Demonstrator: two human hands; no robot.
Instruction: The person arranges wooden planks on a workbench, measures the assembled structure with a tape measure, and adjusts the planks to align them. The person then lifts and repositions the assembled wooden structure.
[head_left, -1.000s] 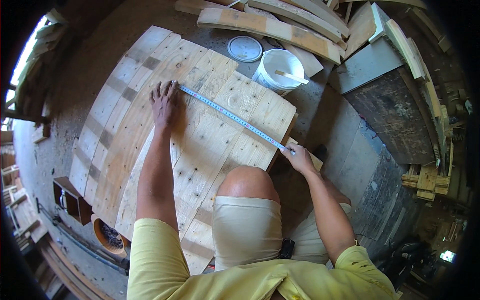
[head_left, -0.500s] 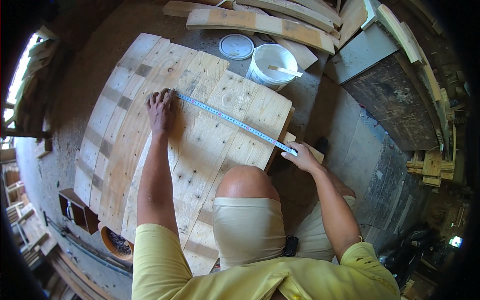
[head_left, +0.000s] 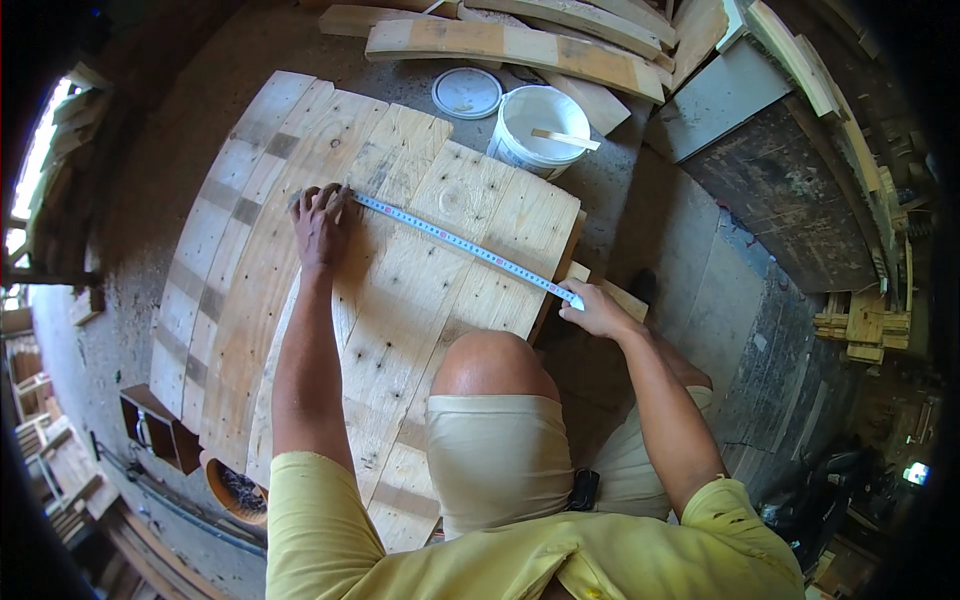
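Big wooden panel (head_left: 300, 300) of pale planks lies flat on the concrete floor (head_left: 660, 240), filling the middle of the view; everything else placed relative to it. Beyond the panel's far edge, a pile of loose planks (head_left: 510, 45). Right of the panel, past the floor strip, a dark weathered board structure (head_left: 790, 190). Person kneels at the panel's near edge, bare knee (head_left: 495, 365) over its near right part. White bucket (head_left: 540, 125) stands just off the panel's far right corner with a wooden stick (head_left: 565, 139) resting across its rim; round white lid (head_left: 467, 93) lies flat just beside the bucket, at the panel's far edge. Measuring tape (head_left: 460, 243) stretched diagonally across the panel surface, from mid-panel to its right edge. Left hand (head_left: 322, 222) flat on the panel, fingers spread, pressing down the tape's far end. Right hand (head_left: 595, 310) at the panel's right edge, fingers pinched on the tape's near end, holding it taut. Small wood block (head_left: 618, 295) just off the panel's right edge, touching the right hand.
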